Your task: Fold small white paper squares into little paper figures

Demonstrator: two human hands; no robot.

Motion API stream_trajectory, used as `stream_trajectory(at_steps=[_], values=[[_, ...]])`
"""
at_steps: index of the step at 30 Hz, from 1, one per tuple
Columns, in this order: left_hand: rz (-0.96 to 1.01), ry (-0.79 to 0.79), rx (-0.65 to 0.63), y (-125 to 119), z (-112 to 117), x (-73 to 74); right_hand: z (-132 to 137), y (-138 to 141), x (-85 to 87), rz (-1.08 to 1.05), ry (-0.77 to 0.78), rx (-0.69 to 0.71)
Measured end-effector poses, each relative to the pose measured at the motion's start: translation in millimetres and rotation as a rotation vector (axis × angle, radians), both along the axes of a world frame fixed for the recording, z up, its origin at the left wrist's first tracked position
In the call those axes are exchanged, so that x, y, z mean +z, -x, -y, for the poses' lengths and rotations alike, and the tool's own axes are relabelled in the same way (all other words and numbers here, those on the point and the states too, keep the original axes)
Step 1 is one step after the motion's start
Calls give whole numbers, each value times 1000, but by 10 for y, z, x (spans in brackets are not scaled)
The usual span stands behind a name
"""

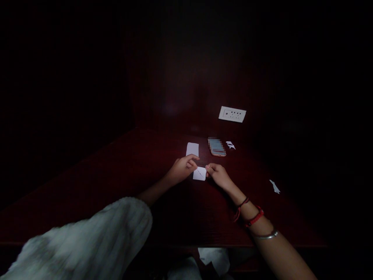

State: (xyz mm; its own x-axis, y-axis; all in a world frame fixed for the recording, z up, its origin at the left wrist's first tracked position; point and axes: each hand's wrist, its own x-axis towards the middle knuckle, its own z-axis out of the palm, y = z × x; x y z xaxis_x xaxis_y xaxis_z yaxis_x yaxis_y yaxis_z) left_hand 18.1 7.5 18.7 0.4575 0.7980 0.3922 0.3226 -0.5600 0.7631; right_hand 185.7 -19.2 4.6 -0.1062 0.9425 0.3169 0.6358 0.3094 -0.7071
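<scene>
A small white piece of paper [199,174] with a dark diagonal line across it is between my two hands, over the dark red table. My left hand [182,170] is at its upper left corner, thumb and a bent finger together there, the index finger stretched out above. On the right edge, the thumb and curled fingers of my right hand [220,177] pinch the paper. Just beyond my left hand lies another white sheet [192,149], its near edge partly covered by the fingers.
A phone [217,147] lies toward the back, with paper scraps [230,145] to its right. Another scrap [274,186] is farther right on the table [116,175]. A white socket panel [232,114] is on the back wall. White paper [214,258] shows below the front edge.
</scene>
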Motion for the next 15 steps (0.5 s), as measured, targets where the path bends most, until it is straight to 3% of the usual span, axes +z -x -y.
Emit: stream_trajectory(at_steps=[6,11,15], values=[[-12,4,50,16,-20,-17,-13,-41,-49,-59,44,73],[-47,18,52,6,-27,-52,-42,-40,-81,-50,94,34],[-96,22,71,19,-49,-124,-17,-21,-75,-31,28,6]])
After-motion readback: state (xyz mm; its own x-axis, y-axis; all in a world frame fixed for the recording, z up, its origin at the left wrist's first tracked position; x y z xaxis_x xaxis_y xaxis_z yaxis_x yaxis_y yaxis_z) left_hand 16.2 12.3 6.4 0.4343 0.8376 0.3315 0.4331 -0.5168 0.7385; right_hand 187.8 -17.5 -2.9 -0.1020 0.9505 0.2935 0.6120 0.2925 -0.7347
